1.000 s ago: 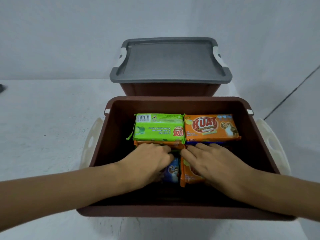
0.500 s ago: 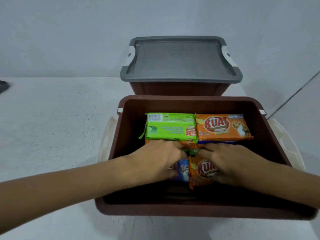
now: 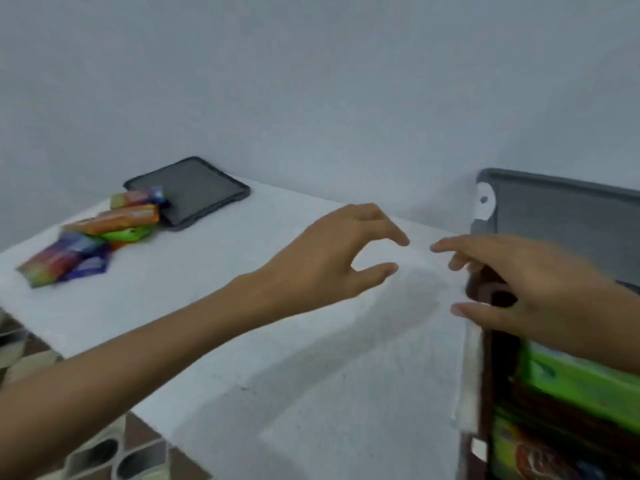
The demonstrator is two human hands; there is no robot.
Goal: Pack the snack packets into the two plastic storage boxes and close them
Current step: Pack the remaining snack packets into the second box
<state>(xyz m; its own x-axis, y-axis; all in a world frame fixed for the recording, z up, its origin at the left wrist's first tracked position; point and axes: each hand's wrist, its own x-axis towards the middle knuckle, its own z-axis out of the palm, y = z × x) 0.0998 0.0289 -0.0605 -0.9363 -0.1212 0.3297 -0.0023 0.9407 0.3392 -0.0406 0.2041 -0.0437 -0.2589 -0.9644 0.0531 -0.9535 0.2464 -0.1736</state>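
My view has swung left and is blurred. My left hand (image 3: 332, 258) hovers open over the white table, holding nothing. My right hand (image 3: 530, 289) is open too, fingers spread, above the left rim of the open brown box (image 3: 485, 375). Green packets (image 3: 581, 386) show inside that box at the lower right. The second box with its grey lid (image 3: 561, 216) on stands behind it at the right edge. A pile of loose snack packets (image 3: 93, 233), orange, green and purple, lies at the table's far left. A separate grey lid (image 3: 190, 190) lies flat beside that pile.
The white table (image 3: 242, 306) ends at a front-left edge with patterned floor tiles (image 3: 104, 455) below it. A plain grey wall runs behind the table.
Both hands have come out of the brown box and lifted, now open over the table. The view has turned sharply left, bringing the loose packets and the spare lid into sight.
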